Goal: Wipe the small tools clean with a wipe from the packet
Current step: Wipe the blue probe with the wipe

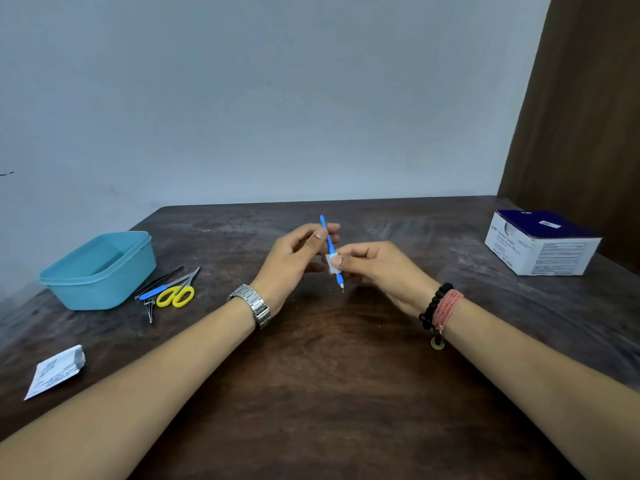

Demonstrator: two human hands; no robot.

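Left hand (299, 252) pinches the blue tool (331, 251) steady, mid-frame; right hand (372, 268) pinches the wipe (331, 263) around it (to rub the shaft).

We take this for a plain room at home: a worn wooden surface (329, 393) against a bare grey wall (259, 98), a brown curtain (581, 98) beside it.

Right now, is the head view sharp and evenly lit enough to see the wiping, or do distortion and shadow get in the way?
Head view: light is soft and even, no glare; the blue tool and white wipe read clearly; the table edges bow from the wide-angle lens; the box print is too blurred to read.
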